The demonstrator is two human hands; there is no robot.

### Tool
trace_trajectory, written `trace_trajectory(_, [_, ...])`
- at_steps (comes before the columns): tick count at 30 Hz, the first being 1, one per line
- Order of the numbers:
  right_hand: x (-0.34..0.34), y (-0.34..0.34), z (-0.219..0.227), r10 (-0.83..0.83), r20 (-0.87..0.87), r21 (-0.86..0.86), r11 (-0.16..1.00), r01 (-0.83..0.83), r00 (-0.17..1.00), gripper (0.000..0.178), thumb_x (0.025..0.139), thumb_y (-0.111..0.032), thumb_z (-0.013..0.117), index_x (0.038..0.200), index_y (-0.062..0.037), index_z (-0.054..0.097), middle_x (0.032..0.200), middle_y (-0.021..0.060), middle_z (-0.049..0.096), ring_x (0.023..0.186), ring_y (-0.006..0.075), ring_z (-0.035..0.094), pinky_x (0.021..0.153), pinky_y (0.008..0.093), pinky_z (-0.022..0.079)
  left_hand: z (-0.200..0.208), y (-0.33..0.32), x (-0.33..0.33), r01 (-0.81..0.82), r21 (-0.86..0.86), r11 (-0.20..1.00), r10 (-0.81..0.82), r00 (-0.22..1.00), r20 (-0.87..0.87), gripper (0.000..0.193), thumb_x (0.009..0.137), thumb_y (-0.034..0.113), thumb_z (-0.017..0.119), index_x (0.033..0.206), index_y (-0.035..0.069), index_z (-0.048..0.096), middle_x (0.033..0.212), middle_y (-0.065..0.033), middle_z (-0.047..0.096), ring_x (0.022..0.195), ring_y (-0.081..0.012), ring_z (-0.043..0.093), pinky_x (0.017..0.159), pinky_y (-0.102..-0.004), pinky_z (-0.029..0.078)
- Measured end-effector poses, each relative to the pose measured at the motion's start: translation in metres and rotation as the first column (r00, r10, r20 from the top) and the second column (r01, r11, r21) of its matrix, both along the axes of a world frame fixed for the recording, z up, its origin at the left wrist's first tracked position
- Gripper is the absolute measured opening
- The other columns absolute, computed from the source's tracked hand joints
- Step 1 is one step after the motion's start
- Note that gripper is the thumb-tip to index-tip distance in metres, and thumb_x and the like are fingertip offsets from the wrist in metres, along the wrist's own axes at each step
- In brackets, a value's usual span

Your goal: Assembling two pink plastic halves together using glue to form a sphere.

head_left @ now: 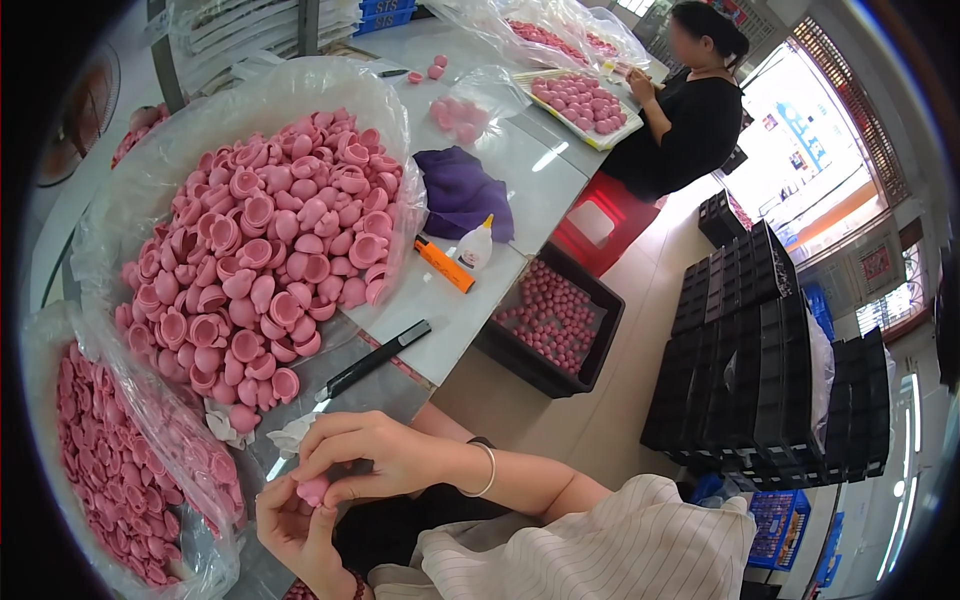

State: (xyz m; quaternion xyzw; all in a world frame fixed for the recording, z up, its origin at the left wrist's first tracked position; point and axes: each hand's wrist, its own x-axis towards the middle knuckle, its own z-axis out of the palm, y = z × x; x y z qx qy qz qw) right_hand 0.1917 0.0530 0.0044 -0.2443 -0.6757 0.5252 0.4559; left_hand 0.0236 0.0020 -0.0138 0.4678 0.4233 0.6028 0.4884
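My right hand [375,455] and my left hand [295,530] meet at the table's near edge, both pinching one small pink cup-shaped piece [313,490] between their fingertips. My right wrist carries a thin bangle. Just beyond my hands a clear plastic bag [150,170] holds a big heap of pink cup pieces [260,250]. A second bag of flatter pink pieces [105,470] lies at my left. A black utility knife [375,358] rests on the table just past my right hand.
On the white table [540,190] lie an orange cutter [444,265], a small glue bottle [477,245] and a purple cloth [462,195]. A black crate of pink balls [552,318] sits on the floor. Black crate stacks [770,370] stand right. Another person [685,110] works at a tray [580,105].
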Motion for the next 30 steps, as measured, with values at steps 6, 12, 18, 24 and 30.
trace_trajectory(6, [-0.007, 0.005, -0.004, -0.015, 0.001, 0.154, 0.988, 0.015, 1.0, 0.028, 0.067, -0.007, 0.071, 0.093, -0.0045, 0.065, 0.092, 0.0081, 0.058, 0.082, 0.0226, 0.057, 0.071, 0.0307, 0.046, 0.008, -0.007, -0.004, 0.015, -0.082, 0.997, -0.014, 1.0, 0.01, 0.038, 0.063, -0.01, 0.065, 0.097, -0.002, 0.051, 0.098, -0.01, 0.052, 0.091, -0.0179, 0.053, 0.08, -0.0282, 0.044])
trace_trajectory(12, [-0.001, 0.013, -0.006, -0.119, 0.133, 0.289, 0.954, 0.076, 0.984, 0.03, 0.065, -0.013, 0.071, 0.092, -0.0012, 0.064, 0.089, 0.0118, 0.06, 0.079, 0.0222, 0.057, 0.069, 0.029, 0.045, 0.01, 0.008, 0.002, 0.134, -0.028, 0.991, -0.125, 0.969, 0.215, 0.04, 0.067, -0.014, 0.064, 0.106, -0.006, 0.054, 0.102, -0.0107, 0.052, 0.094, -0.0175, 0.055, 0.081, -0.0284, 0.049])
trace_trajectory(18, [-0.008, 0.01, -0.014, -0.082, 0.086, 0.266, 0.962, 0.057, 0.993, 0.033, 0.067, -0.017, 0.073, 0.092, 0.0025, 0.062, 0.09, 0.0135, 0.058, 0.079, 0.0194, 0.055, 0.069, 0.0273, 0.043, 0.007, 0.007, -0.005, 0.151, -0.003, 0.988, -0.146, 0.96, 0.238, 0.039, 0.068, -0.012, 0.064, 0.105, -0.005, 0.055, 0.101, -0.0101, 0.053, 0.092, -0.017, 0.057, 0.082, -0.027, 0.049])
trace_trajectory(24, [-0.011, 0.005, -0.012, -0.111, 0.064, 0.268, 0.959, 0.09, 0.992, 0.034, 0.068, -0.018, 0.073, 0.093, 0.0039, 0.061, 0.091, 0.0145, 0.057, 0.078, 0.0194, 0.054, 0.069, 0.0272, 0.043, 0.008, 0.004, -0.008, 0.151, 0.005, 0.988, -0.149, 0.969, 0.196, 0.041, 0.066, -0.011, 0.068, 0.103, -0.005, 0.053, 0.102, -0.0134, 0.053, 0.094, -0.0186, 0.056, 0.081, -0.0283, 0.049])
trace_trajectory(30, [-0.01, 0.005, -0.016, -0.115, 0.042, 0.282, 0.954, 0.099, 0.992, 0.035, 0.069, -0.018, 0.072, 0.094, 0.0041, 0.061, 0.091, 0.0149, 0.057, 0.078, 0.0197, 0.054, 0.069, 0.0274, 0.043, 0.007, 0.005, -0.007, 0.165, 0.013, 0.986, -0.163, 0.96, 0.227, 0.039, 0.069, -0.011, 0.064, 0.106, -0.004, 0.056, 0.102, -0.0097, 0.053, 0.092, -0.016, 0.057, 0.081, -0.0263, 0.049])
